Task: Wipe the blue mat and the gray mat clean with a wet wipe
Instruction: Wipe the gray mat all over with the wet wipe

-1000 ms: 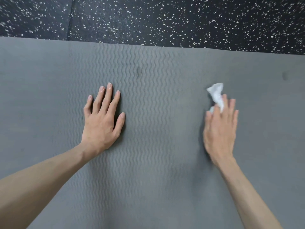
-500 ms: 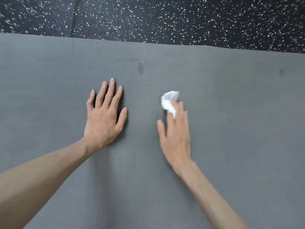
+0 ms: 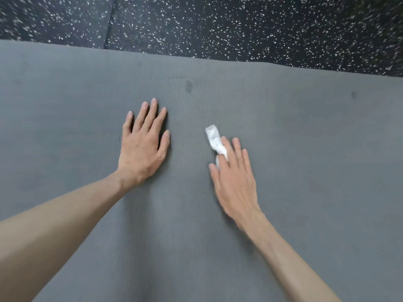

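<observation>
Head view: left hand [image 3: 141, 153] lies flat, fingers spread, mid gray mat [image 3: 305, 149]; right hand [image 3: 234, 179] presses a crumpled wet wipe [image 3: 214, 141] onto it under straight fingers. Speckled black floor [image 3: 239, 25] borders the mat's far edge.

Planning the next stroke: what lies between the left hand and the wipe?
Only bare gray mat, in the head view. The left hand rests flat; the right hand presses the wipe down with straight fingers.
</observation>
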